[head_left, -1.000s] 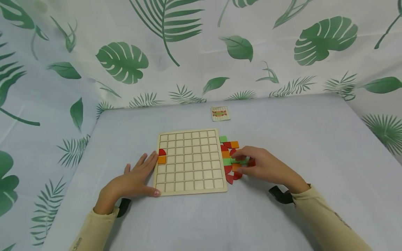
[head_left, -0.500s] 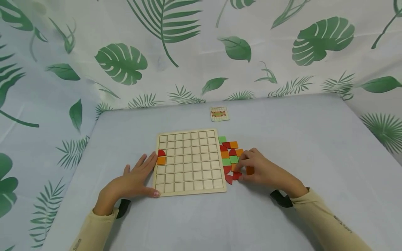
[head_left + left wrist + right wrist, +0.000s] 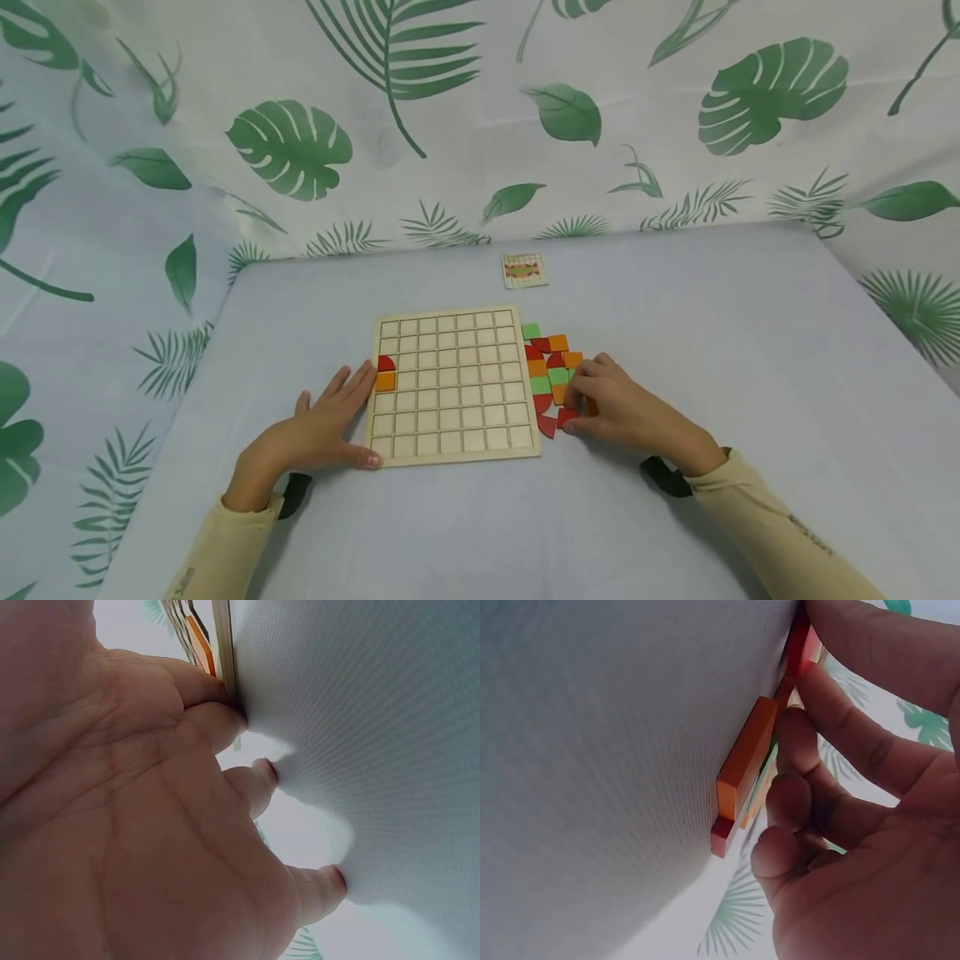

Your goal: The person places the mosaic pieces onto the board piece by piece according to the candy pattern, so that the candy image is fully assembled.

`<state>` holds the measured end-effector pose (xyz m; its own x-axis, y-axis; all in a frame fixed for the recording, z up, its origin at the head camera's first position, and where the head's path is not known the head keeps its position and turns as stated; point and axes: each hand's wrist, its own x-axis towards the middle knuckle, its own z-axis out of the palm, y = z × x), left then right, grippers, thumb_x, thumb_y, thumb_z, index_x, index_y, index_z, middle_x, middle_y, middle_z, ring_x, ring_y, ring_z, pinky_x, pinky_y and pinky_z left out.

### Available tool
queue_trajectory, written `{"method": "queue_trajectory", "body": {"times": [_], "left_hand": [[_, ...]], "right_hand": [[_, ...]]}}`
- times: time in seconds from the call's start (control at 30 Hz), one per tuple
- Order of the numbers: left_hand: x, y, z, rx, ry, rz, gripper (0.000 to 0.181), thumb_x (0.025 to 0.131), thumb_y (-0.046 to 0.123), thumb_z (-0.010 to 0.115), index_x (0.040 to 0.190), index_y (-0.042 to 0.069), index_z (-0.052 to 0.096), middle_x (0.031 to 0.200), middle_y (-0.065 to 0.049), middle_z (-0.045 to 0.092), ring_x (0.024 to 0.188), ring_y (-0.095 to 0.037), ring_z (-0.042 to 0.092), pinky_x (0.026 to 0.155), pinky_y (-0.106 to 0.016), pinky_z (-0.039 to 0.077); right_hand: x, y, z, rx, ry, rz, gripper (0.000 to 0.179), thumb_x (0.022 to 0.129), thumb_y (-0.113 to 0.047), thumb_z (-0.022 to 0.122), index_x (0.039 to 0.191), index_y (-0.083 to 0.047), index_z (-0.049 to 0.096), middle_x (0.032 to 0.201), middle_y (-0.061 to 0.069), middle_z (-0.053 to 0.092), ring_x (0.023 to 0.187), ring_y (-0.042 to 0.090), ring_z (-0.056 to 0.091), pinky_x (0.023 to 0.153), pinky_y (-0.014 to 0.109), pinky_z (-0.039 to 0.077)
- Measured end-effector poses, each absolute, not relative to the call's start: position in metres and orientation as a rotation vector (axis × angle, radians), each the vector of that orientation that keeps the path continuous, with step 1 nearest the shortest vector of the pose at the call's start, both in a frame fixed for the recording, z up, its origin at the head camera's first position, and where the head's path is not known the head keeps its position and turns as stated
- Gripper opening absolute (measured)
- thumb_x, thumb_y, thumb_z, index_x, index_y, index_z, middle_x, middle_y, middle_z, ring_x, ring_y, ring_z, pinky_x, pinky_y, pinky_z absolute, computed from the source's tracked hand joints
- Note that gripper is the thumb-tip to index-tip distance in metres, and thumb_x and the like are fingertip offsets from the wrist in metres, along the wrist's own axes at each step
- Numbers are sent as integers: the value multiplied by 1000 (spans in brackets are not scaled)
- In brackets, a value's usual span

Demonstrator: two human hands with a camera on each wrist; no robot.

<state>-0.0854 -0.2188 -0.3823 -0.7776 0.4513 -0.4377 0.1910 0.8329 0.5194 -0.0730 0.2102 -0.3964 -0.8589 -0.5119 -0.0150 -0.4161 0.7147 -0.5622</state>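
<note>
A pale wooden grid board [image 3: 457, 460] lies on the table, with a red quarter-circle tile [image 3: 386, 363] and an orange square tile [image 3: 385, 382] in cells at its left side. My left hand [image 3: 318, 429] rests spread at the board's left edge, thumb by the near corner; the left wrist view shows fingertips touching the cloth. Right of the board, my right hand [image 3: 626, 408] is over the loose tiles. Its thumb and index finger pinch a red tile [image 3: 799, 637], its quarter-circle shape partly hidden. Another orange tile [image 3: 748, 754] lies beneath the other curled fingers.
Loose green, orange and red tiles crowd the board's right edge, among them a green square [image 3: 531, 331] and an orange square [image 3: 558, 342]. A small pattern card [image 3: 525, 271] lies behind the board. A leaf-print cloth [image 3: 450, 125] hangs behind the table.
My right hand has moved nearer to me over the tiles, uncovering green and orange ones, and its thumb and index finger have closed on a red tile. My left hand stays in place.
</note>
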Motion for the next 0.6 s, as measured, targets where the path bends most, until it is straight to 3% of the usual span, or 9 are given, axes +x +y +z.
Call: {"method": "queue_trajectory", "body": {"times": [0.17,0.6], "left_hand": [[-85,-219,-381,464,2451,610,131,84,49,90,172,6,3,179,-12,-3,162,-43,-9,114,-83,-4],[-84,-219,-380,478,2457,618,131,84,47,91,172,5,3,179,-15,-2,162,-45,-7,113,-85,-2]], "right_hand": [[-75,207,-394,-743,2720,-859,29,86,-8,91,92,-14,63,85,-7,54,94,20,49,71,29,48],[-86,208,-386,-693,2527,-1113,9,100,1,70,103,-7,69,90,-5,64,87,18,60,78,30,54]]}}
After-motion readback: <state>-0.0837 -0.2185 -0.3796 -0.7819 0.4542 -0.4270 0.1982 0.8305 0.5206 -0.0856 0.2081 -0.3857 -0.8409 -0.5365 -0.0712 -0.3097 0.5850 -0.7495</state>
